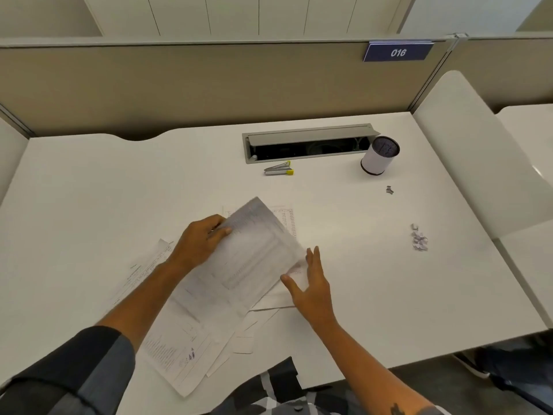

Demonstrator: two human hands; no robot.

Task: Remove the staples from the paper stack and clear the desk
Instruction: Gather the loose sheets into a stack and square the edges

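My left hand (200,241) grips the far-left corner of a printed sheet (254,253) and holds it lifted and tilted above the other papers. My right hand (311,283) is open, fingers spread, touching the sheet's right edge. More loose printed pages (185,339) lie spread beneath, toward the desk's near edge. A silver staple remover with yellow tips (279,169) lies farther back. A small heap of pulled staples (419,239) sits to the right, with a few more staples (389,190) beyond it.
A white cylindrical cup with a dark mesh top (379,155) stands at the back right, beside an open cable tray slot (308,145). A beige partition (209,85) with a blue "016" sign (398,51) closes the back of the white desk (89,190).
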